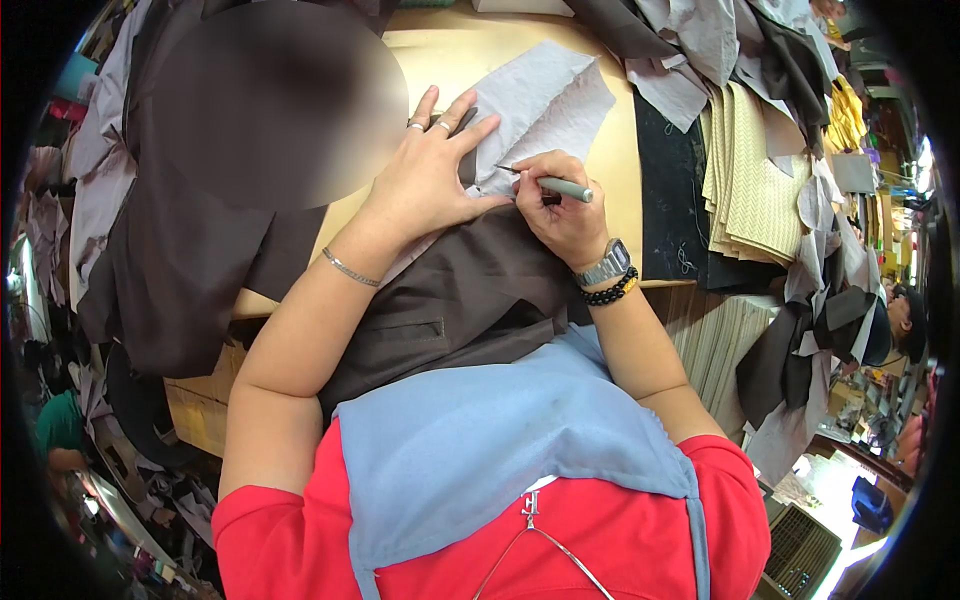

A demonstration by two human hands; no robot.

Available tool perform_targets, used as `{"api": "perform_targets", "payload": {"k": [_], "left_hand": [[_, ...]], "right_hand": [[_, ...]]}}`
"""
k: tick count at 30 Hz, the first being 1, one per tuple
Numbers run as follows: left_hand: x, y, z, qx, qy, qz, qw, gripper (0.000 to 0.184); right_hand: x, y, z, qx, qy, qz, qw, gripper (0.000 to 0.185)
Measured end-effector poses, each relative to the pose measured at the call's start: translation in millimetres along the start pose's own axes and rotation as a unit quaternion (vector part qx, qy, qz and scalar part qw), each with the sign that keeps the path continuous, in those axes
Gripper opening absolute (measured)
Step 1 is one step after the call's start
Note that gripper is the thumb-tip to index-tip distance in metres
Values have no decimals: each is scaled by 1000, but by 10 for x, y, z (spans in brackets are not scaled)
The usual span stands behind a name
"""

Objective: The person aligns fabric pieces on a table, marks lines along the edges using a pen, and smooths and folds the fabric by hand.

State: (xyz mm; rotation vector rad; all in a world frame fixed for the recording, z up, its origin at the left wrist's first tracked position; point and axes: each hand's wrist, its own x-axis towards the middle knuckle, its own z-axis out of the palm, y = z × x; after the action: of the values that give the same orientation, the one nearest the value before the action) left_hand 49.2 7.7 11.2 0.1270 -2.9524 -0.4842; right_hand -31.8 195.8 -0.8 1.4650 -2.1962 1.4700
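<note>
My right hand [565, 215] grips a grey pen [566, 188] between thumb and fingers, its thin dark tip over a light grey fabric piece [540, 105]. Whether the tip touches the cloth I cannot tell. My left hand [432, 165] lies with fingers spread at the left edge of that piece, across a dark strip partly hidden under the fingers. Dark brown fabric [470, 285] with a stitched slit hangs from beneath both hands over the table's near edge, down to my blue apron [480, 420].
A tan work surface [615, 215] lies underneath. Large dark brown cloth [190, 270] covers the left side, partly behind a blurred patch. Patterned cream sheets [755, 175] are stacked at right, with cloth scraps [690, 40] above. People show at both far edges.
</note>
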Motion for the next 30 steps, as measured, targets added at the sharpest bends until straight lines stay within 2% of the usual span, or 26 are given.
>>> {"api": "perform_targets", "payload": {"k": [5, 8, 11, 12, 15, 17, 20, 23, 27, 30], "left_hand": [[7, 9, -32, 0, -7, 0, 1000, 86], [1, 13, -45, -4, -10, 0, 1000, 86], [15, 32, -52, -13, -12, 6, 1000, 86], [15, 45, -56, -15, -14, 5, 1000, 86], [6, 47, -91, 1, -26, -3, 1000, 90], [12, -12, -8, 12, 13, 56, 998, 90], [30, -7, 14, 5, -17, 61, 998, 91], [27, 16, -15, 21, -24, 54, 998, 92], [22, 56, -54, 35, -25, 39, 998, 92], [17, 85, -81, 50, -26, 20, 998, 93]], "right_hand": [[28, 37, 12, 10, 46, 15, 999, 22], [88, 27, -29, -28, 53, -20, 998, 20], [90, 261, -132, -26, 102, 39, 994, 17], [94, 282, -188, 0, 121, 101, 988, 15], [163, 322, -242, 158, 166, 136, 964, 15], [99, 324, -176, 232, 136, 123, 955, 19], [28, 248, -95, 250, 86, 83, 961, 20], [3, 279, -97, 218, 44, 51, 974, 19], [-6, 293, -105, 165, 36, 41, 985, 17], [2, 259, -109, 120, 15, 68, 990, 17]]}}
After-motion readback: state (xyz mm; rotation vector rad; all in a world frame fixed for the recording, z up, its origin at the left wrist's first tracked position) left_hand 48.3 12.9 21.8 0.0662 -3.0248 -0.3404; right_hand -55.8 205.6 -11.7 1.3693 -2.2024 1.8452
